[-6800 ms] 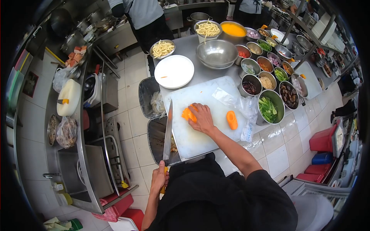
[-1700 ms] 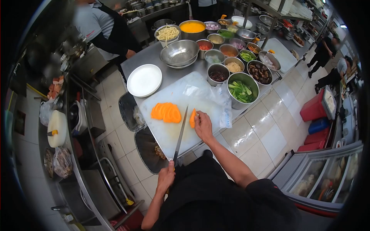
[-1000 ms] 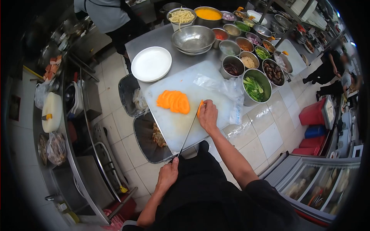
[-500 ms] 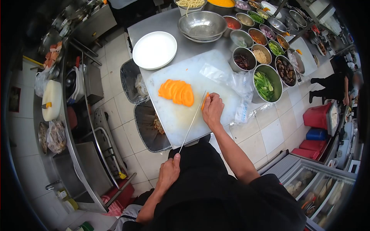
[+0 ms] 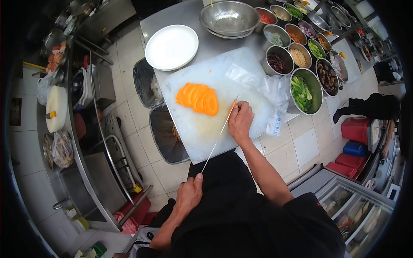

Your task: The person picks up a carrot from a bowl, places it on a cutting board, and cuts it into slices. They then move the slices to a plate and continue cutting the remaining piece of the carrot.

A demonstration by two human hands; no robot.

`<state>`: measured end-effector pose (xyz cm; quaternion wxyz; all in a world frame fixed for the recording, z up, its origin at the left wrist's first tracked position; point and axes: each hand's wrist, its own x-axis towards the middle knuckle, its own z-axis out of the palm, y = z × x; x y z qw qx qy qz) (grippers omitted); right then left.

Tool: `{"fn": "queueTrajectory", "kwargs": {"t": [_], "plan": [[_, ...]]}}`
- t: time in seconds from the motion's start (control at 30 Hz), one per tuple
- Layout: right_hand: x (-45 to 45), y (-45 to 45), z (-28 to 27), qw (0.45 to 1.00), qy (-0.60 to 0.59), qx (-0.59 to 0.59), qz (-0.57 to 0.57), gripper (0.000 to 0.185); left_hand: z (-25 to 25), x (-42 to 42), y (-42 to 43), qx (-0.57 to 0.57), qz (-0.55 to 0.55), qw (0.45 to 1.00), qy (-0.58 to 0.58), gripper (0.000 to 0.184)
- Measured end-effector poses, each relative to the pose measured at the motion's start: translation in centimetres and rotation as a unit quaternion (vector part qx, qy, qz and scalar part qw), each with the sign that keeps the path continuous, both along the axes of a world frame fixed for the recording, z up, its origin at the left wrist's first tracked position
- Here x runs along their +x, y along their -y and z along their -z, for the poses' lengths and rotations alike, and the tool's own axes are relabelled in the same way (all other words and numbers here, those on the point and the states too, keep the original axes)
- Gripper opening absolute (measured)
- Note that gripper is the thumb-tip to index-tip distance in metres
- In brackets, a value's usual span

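My left hand (image 5: 188, 192) is wrapped round the handle of a long knife (image 5: 219, 136), whose blade reaches up over the white cutting board (image 5: 189, 142). The fingers of my right hand (image 5: 241, 121) are closed on a carrot piece (image 5: 232, 106) on the board, mostly hidden behind them. The blade lies right beside this piece, on its left. Overlapping orange carrot slices (image 5: 198, 99) lie on the left part of the board. A crumpled clear plastic bag (image 5: 273, 92) rests along the board's right side.
White plates (image 5: 172, 47) and a metal colander (image 5: 229, 18) stand behind the board. Metal containers, including one of green vegetables (image 5: 306, 92), crowd the right. Two lined bins (image 5: 165, 137) are at the left. Another person (image 5: 374, 106) stands far right.
The view has shifted, so the board sits higher in it. Since the oldest frame, the carrot at the left has become separate slices and my right hand has moved from it to the other piece.
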<state>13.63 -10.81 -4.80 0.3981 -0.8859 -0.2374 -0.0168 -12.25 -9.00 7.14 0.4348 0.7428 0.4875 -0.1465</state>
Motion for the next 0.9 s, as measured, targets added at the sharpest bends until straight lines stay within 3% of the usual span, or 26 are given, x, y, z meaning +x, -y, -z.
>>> {"fn": "queueTrajectory", "kwargs": {"t": [0.4,0.6,0.9], "plan": [[-0.1,0.1,-0.1,1.0,-0.002,0.007,0.0,0.016,-1.5,1.0,-0.5,0.015,0.031,0.998,-0.055,0.057],[-0.1,0.0,-0.3,1.0,-0.011,0.01,0.001,0.016,3.3,4.4,-1.5,0.024,0.038,0.999,-0.017,0.061],[-0.2,0.0,-0.4,1.0,-0.01,0.016,0.009,0.014,0.0,2.6,-1.0,0.026,0.031,0.999,-0.001,0.06]]}}
